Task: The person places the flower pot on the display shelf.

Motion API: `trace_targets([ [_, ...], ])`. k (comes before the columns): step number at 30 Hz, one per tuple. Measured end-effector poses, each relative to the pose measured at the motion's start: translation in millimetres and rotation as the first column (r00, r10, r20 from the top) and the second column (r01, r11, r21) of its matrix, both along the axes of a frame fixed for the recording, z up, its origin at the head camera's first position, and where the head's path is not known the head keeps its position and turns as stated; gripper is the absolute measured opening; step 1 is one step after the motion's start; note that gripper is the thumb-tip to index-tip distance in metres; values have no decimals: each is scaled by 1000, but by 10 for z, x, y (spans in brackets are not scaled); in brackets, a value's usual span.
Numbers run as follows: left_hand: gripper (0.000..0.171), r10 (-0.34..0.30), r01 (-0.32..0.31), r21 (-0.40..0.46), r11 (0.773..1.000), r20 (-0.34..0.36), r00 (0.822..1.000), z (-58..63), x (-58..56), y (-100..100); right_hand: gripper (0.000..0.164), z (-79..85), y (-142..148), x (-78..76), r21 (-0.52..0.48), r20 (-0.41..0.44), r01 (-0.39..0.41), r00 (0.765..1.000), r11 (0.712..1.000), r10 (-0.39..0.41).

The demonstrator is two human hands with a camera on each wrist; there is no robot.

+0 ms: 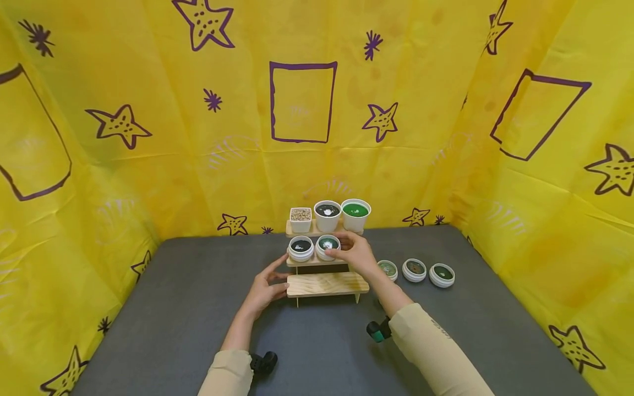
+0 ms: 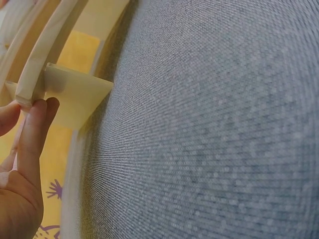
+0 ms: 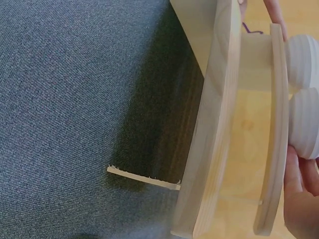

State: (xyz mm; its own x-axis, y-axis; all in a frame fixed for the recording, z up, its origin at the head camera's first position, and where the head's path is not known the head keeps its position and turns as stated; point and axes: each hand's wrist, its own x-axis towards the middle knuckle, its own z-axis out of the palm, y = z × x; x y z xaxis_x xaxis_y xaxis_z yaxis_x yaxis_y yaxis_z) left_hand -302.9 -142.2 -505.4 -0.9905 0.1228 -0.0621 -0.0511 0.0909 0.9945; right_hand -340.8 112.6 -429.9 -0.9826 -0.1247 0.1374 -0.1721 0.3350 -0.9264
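Observation:
A three-tier wooden stand (image 1: 327, 284) is in front of me in the head view. My left hand (image 1: 262, 292) holds the stand's left end; in the left wrist view its fingers (image 2: 31, 137) lie at a board's corner. My right hand (image 1: 359, 256) grips a small white jar with dark green contents (image 1: 328, 245) on the middle tier. Close on its left is another white jar with dark contents (image 1: 300, 249). In the right wrist view, the gripped jar (image 3: 303, 124) sits against the board, with right-hand fingers (image 3: 294, 174) at its side.
On the top tier are a square white pot of beige bits (image 1: 300, 220), a white cup with dark contents (image 1: 327, 216) and a white cup with green contents (image 1: 355, 215). Three white jars, one being this brown-centred jar (image 1: 414, 270), lie right on the grey table (image 1: 198, 313).

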Motion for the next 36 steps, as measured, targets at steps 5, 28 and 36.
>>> trace_targets([
  [5, 73, 4, -4, 0, 1000, -9, 1000, -9, -2, -9, 56, 6, -27, 10, -9, -1, 30, 1000, 999, -30],
  [28, 74, -4, 4, 7, 1000, -24, 1000, -15, -1, -7, 55, -13, -78, 22, -20, 11, 110, 994, 994, -110],
  [36, 74, -12, 13, 12, 1000, -21, 1000, 14, 13, -9, 55, -23, -56, 24, -31, 16, 94, 995, 995, -94],
])
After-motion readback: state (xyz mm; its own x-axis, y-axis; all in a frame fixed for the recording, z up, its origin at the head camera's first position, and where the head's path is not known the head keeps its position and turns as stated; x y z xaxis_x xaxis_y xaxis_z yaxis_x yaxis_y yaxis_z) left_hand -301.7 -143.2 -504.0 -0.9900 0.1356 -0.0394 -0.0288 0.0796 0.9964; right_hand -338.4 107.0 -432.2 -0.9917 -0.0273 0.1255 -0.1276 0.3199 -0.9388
